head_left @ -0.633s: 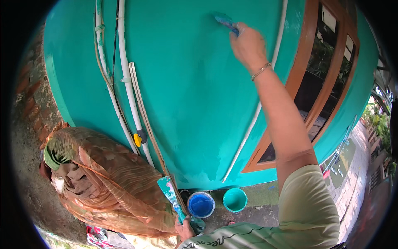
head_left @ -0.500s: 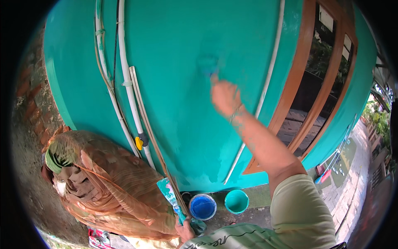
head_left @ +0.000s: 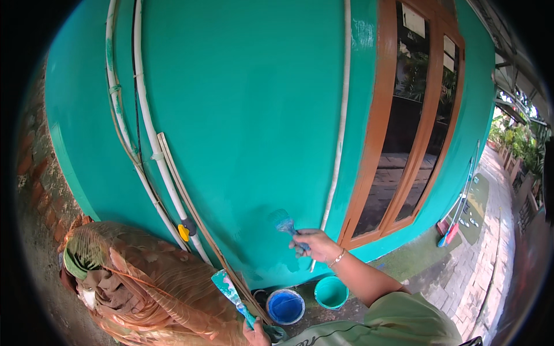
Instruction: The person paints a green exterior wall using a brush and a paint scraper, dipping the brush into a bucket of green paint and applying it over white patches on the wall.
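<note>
Starting at the far left, we've one cloth-draped heap (head_left: pixel 161 282), then two white pipes (head_left: pixel 150 124) running up the teal wall (head_left: pixel 242 121). Next up, one paint-smeared scraper (head_left: pixel 227 286), blade raised, and the left hand (head_left: pixel 256 334), fingers curled round its handle: light, I'd guess, stiff in the blade, handle the place to grip. Over to one flat paintbrush (head_left: pixel 281 220), out at the wall, higher than one blue pail (head_left: pixel 302 314); can't call whether bristles touch. It should feel light, soft at the tip, stiff and maybe slippery at the smeared handle, so best taken there. The right hand (head_left: pixel 316 244) has exactly that, fingers closed around it. One green pail (head_left: pixel 323 284) makes two pails, a lone pipe (head_left: pixel 343 115) makes three, and one brown-framed, two-pane window (head_left: pixel 430 109) stands rightmost.
</note>
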Demonstrator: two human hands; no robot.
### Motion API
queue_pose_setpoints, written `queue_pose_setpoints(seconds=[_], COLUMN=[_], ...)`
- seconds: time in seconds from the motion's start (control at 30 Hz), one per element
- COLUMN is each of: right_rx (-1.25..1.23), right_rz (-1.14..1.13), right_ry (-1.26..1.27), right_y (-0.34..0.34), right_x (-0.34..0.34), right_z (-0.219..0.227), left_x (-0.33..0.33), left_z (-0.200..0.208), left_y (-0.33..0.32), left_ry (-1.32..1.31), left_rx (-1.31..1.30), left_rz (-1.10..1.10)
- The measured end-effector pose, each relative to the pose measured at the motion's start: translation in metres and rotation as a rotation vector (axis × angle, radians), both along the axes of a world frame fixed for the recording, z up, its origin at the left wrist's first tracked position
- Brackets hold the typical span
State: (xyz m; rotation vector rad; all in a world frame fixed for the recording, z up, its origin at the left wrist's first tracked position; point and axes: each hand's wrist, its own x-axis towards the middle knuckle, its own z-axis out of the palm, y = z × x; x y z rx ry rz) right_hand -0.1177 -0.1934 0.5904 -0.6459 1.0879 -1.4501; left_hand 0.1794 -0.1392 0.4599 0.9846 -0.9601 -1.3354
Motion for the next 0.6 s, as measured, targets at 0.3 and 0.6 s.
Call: queue_pose_setpoints(seconds=[0.3, 0.6], right_rx=[-0.157, -0.426], right_rz=[-0.165, -0.160], right_ry=[-0.050, 0.720], right_y=[0.049, 0.066], right_x=[0.070, 0.036], right_z=[-0.043, -0.013], left_x=[-0.060, -0.152], left_z=[0.055, 0.085], left_y=[-0.013, -0.019], left_ry=[-0.141, -0.262], left_rx=[-0.178, -0.501], left_rz=[-0.306, -0.427])
